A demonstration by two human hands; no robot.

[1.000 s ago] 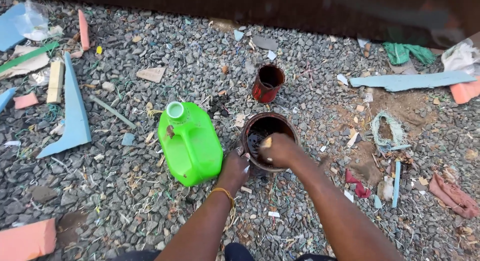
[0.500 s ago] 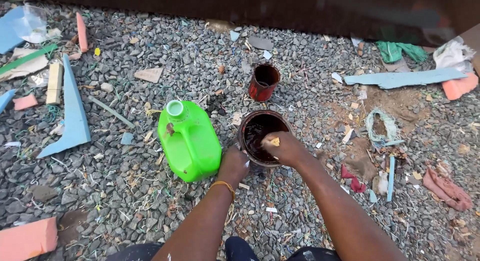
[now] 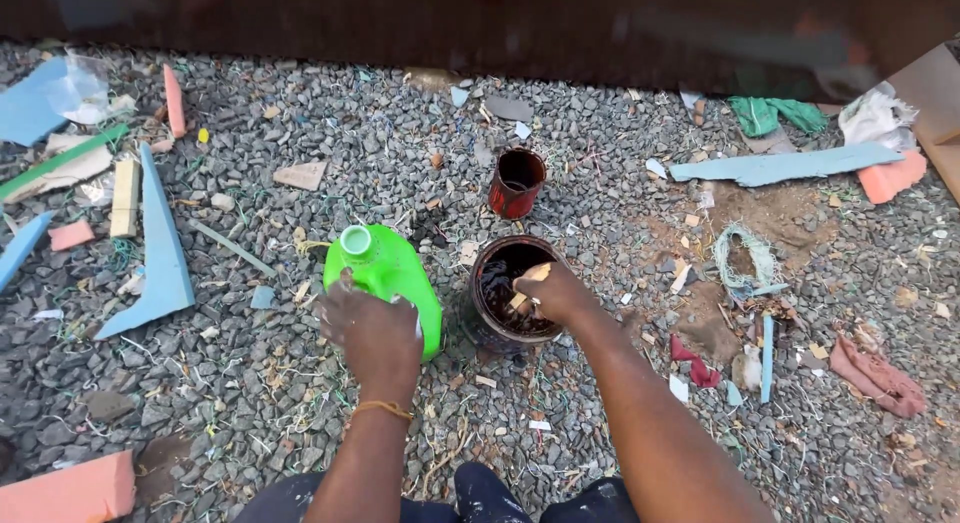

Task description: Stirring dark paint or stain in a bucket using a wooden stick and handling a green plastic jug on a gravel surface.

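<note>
My left hand (image 3: 372,330) rests on top of a bright green plastic jug (image 3: 385,268) that stands on the gravel with its round mouth uncovered. My right hand (image 3: 555,293) is over a dark round paint can (image 3: 490,313) holding a pale wooden stick (image 3: 528,281) that dips into the dark brown liquid inside. A smaller red can (image 3: 516,183), also stained dark inside, stands a little farther away behind the big can.
Grey gravel (image 3: 300,383) covers the ground. Blue, pink and pale board offcuts (image 3: 155,248) lie at the left, a long blue strip (image 3: 785,165) and green cloth (image 3: 775,113) at the far right, red rags (image 3: 875,375) at the right. A dark wall (image 3: 480,23) runs along the far side.
My left hand has moved from the rim of the big can onto the green jug. My right hand stays over the can with the stick.
</note>
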